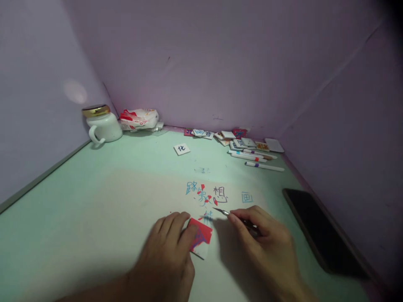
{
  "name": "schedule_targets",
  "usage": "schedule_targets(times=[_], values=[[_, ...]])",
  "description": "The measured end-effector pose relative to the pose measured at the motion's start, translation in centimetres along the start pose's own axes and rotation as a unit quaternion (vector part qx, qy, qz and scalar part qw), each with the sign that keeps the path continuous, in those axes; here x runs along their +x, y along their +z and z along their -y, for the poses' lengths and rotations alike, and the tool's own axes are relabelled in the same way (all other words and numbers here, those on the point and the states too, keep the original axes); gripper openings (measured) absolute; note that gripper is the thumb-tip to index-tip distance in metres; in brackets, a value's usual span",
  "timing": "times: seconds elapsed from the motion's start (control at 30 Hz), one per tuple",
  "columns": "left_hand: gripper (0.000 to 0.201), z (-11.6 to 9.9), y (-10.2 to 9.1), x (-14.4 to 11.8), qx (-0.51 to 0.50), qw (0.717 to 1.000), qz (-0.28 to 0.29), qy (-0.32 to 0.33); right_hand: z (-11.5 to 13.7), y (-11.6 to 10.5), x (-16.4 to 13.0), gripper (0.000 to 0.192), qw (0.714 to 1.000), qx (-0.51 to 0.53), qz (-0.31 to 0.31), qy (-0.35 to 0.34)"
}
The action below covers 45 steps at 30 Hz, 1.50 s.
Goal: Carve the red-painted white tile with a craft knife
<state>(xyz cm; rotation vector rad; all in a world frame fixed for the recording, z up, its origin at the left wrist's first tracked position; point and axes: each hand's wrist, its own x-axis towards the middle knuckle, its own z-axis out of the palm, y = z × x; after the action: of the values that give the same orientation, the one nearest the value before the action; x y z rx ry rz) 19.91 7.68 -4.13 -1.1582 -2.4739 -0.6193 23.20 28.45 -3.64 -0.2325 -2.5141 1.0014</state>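
My left hand (168, 251) presses down on a small white tile (200, 239) whose face is covered in red and purple colour, low in the middle of the view. My right hand (267, 247) grips a thin craft knife (220, 211), its blade pointing left just above the tile. Both rest on a pale sheet (132, 197) on the green table (63, 218). Blue, red and black characters (208, 193) are marked on the sheet beyond the blade.
A dark phone (321, 235) lies at the right. Several small tiles (239, 140) and marker pens (256, 158) sit at the back right, a lone tile (181, 148) nearer. A white mug (102, 125) and a tissue pack (139, 118) stand back left. Purple walls enclose the table.
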Motion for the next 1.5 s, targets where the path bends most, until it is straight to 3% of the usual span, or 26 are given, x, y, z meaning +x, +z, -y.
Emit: schedule_targets(times=[0.1,0.3,0.5,0.63,0.8,0.9,1.07,1.2,1.5], values=[[0.045,0.3,0.2,-0.3,-0.022,1.0,0.001,0.001,-0.1,0.0,0.0,0.017,1.0,-0.012,0.023,-0.002],[0.032,0.6,-0.1,-0.1,-0.048,0.998,0.042,-0.004,0.5,0.9,-0.7,0.019,0.998,-0.036,0.053,-0.007],[0.03,0.7,0.1,0.0,-0.056,0.998,0.02,0.0,1.1,1.0,-1.1,0.02,0.997,-0.033,0.06,-0.023],[0.026,0.4,-0.3,0.7,-0.041,0.999,0.008,0.01,0.9,1.5,-1.7,0.018,1.0,0.0,0.006,-0.01],[0.026,0.3,-0.4,1.2,-0.01,1.0,-0.006,0.022,0.5,1.6,-2.7,0.011,0.994,-0.038,-0.02,-0.098],[0.027,0.7,-0.3,0.9,0.0,0.999,0.002,0.033,0.6,1.5,-3.1,0.016,0.991,-0.075,-0.043,-0.099],[0.027,1.1,0.0,0.6,-0.006,0.999,-0.011,0.032,0.6,1.5,-3.2,0.02,0.987,-0.106,-0.024,-0.117],[0.026,1.0,0.5,0.5,-0.017,0.998,-0.024,0.049,0.7,1.8,-2.9,0.027,0.986,-0.108,-0.049,-0.12],[0.028,1.0,0.5,0.2,-0.036,0.998,-0.002,0.05,0.7,2.5,-3.0,0.027,0.986,-0.108,-0.061,-0.114]])
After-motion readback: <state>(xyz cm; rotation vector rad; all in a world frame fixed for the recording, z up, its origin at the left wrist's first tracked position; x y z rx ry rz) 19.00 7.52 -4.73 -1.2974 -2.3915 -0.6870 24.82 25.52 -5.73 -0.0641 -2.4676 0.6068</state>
